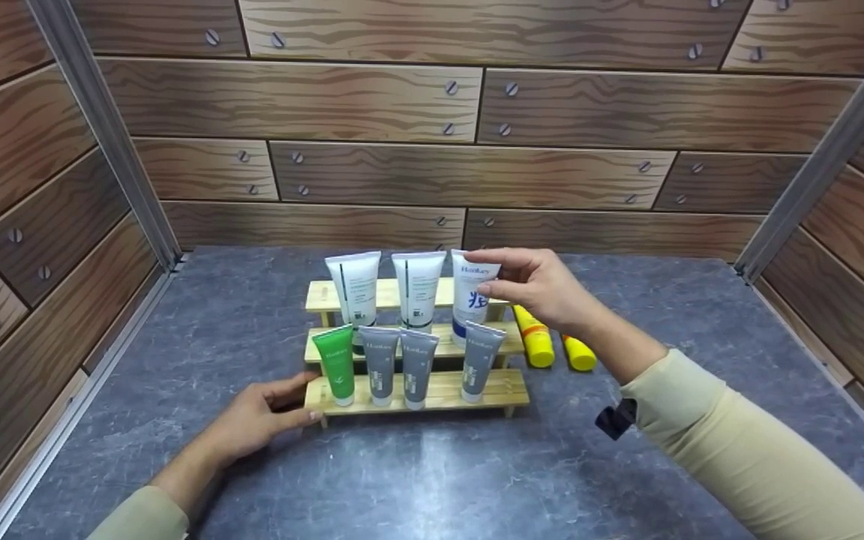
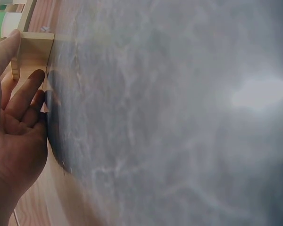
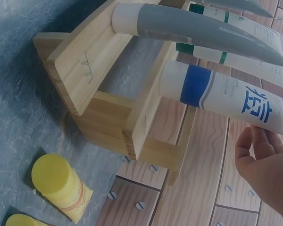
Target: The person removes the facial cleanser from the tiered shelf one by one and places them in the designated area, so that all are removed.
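A three-step wooden rack (image 1: pixel 443 386) stands on the grey table. My left hand (image 1: pixel 256 416) holds its left end, thumb and fingers about the lowest step's end (image 2: pixel 37 40). With my right hand (image 1: pixel 548 289) I pinch the upper part of a white tube with a blue band (image 1: pixel 469 300). That white tube (image 3: pixel 226 96) stands cap down on the middle step. Two other white tubes (image 1: pixel 357 289) (image 1: pixel 418 289) stand to its left. On the lowest step are a green tube (image 1: pixel 337 367) and three grey tubes (image 1: pixel 381 364) (image 1: pixel 418 369) (image 1: pixel 480 364).
Two yellow tubes (image 1: pixel 537 341) (image 1: pixel 580 354) lie on the table just right of the rack, below my right forearm. Wood-patterned walls (image 1: pixel 372 105) enclose the table at the back and both sides. A small black object (image 1: pixel 615 420) hangs by the right cuff.
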### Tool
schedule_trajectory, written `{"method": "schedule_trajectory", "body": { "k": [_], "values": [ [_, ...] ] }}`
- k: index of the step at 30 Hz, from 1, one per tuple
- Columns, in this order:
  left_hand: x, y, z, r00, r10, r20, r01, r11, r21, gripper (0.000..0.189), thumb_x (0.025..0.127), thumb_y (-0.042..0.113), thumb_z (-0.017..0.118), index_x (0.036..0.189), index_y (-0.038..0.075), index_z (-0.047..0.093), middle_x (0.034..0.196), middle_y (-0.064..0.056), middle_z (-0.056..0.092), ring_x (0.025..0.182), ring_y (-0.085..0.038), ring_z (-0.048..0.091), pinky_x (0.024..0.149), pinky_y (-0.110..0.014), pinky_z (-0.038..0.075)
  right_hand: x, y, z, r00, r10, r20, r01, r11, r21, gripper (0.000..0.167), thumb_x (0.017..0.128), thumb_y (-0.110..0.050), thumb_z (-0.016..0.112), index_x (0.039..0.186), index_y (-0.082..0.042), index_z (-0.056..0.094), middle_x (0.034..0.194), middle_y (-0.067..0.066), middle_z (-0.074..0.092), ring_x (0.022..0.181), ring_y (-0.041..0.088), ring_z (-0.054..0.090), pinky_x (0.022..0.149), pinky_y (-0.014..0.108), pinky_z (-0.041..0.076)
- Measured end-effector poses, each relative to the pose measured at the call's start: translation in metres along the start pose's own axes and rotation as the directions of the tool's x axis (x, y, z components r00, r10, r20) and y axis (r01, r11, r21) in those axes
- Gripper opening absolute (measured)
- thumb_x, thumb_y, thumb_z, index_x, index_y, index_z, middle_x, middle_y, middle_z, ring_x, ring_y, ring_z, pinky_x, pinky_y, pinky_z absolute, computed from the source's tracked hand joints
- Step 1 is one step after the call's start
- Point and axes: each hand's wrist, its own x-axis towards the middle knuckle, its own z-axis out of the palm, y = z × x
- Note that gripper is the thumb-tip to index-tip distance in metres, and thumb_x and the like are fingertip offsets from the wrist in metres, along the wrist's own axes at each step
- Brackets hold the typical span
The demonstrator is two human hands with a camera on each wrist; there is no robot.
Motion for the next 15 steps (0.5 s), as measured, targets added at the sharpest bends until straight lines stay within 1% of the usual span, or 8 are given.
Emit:
{"method": "schedule_trajectory", "body": {
  "k": [4, 8, 11, 15],
  "values": [
    [-0.0004, -0.0003, 0.0000, 1.000, 0.003, -0.004, -0.003, 1.000, 0.004, 0.072, 0.091, 0.031, 0.086, 0.152, 0.008, 0.057, 0.156, -0.022, 0.051, 0.146, -0.043, 0.045, 0.123, -0.061, 0.028, -0.0003, 0.0038, 0.0031, 1.000, -0.016, -0.013, 0.016, 1.000, 0.016, 0.043, 0.099, -0.005, 0.075, 0.141, -0.007, 0.068, 0.128, 0.014, 0.073, 0.095, 0.023, 0.069, 0.086, 0.031, 0.063],
    [0.0006, -0.0017, 0.0004, 0.999, 0.032, 0.012, -0.032, 0.999, -0.005, 0.071, 0.093, 0.029, 0.085, 0.152, 0.004, 0.056, 0.155, -0.022, 0.052, 0.144, -0.039, 0.050, 0.122, -0.056, 0.034, -0.0002, 0.0066, 0.0063, 0.999, -0.040, -0.023, 0.040, 0.999, 0.014, 0.044, 0.098, -0.001, 0.075, 0.141, -0.005, 0.068, 0.127, 0.016, 0.073, 0.092, 0.025, 0.069, 0.081, 0.029, 0.062],
    [0.0012, -0.0021, 0.0005, 0.999, 0.046, 0.018, -0.046, 0.999, 0.000, 0.070, 0.093, 0.029, 0.084, 0.152, 0.003, 0.055, 0.155, -0.022, 0.053, 0.143, -0.038, 0.051, 0.121, -0.055, 0.036, -0.0002, 0.0083, 0.0080, 0.998, -0.055, -0.030, 0.055, 0.998, 0.005, 0.044, 0.098, 0.001, 0.074, 0.141, -0.004, 0.067, 0.125, 0.016, 0.073, 0.090, 0.027, 0.069, 0.079, 0.028, 0.062],
    [0.0005, -0.0017, 0.0001, 0.999, 0.038, 0.012, -0.038, 0.999, 0.018, 0.071, 0.093, 0.031, 0.084, 0.152, 0.004, 0.055, 0.155, -0.022, 0.052, 0.144, -0.039, 0.049, 0.121, -0.056, 0.034, 0.0001, 0.0093, 0.0096, 0.998, -0.051, -0.048, 0.050, 0.999, -0.009, 0.044, 0.099, 0.002, 0.072, 0.142, -0.005, 0.067, 0.124, 0.016, 0.073, 0.091, 0.024, 0.069, 0.080, 0.028, 0.062]
  ]
}}
